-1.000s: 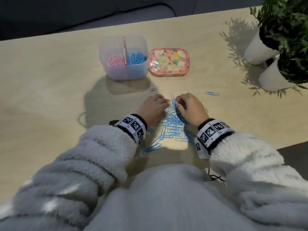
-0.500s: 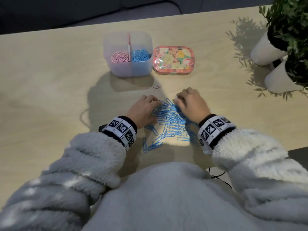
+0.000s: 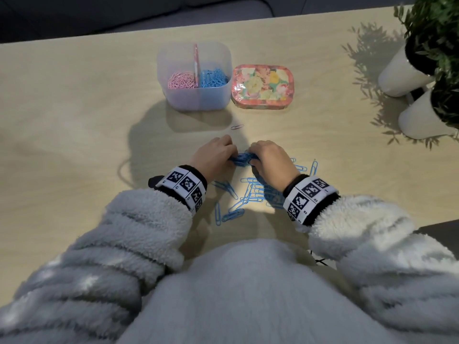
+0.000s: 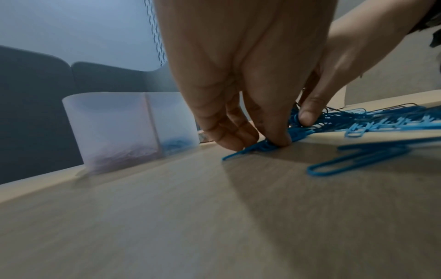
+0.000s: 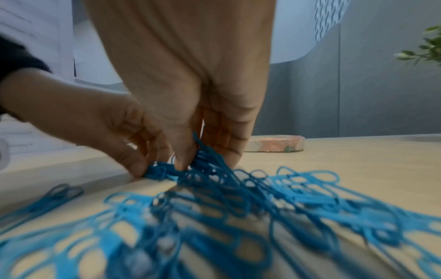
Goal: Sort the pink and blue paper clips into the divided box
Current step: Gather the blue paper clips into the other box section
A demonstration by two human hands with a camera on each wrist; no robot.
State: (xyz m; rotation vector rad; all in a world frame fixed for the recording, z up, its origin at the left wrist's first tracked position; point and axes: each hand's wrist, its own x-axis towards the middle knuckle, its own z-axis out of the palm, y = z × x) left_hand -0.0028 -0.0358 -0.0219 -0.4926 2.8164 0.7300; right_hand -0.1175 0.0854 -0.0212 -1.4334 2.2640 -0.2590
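Note:
A translucent divided box (image 3: 196,98) stands at the table's far middle, pink clips (image 3: 180,81) in its left half and blue clips (image 3: 213,78) in its right. Between my two hands a bunch of blue paper clips (image 3: 241,160) is squeezed together on the table. My left hand (image 3: 218,155) pinches it from the left, its fingertips (image 4: 278,139) pressing clips onto the wood. My right hand (image 3: 267,158) grips it from the right, thumb and fingers (image 5: 183,160) curled into the pile. More loose blue clips (image 3: 250,194) lie scattered toward me.
A flowered tin (image 3: 262,86) sits right of the box. One dark clip (image 3: 237,127) lies alone in front of the box. Two white plant pots (image 3: 419,112) stand at the far right. A black cable (image 3: 320,260) hangs at the table's near edge.
Both hands have come together and gathered clips into a tight bunch between them; before, they were spread over the flat pile.

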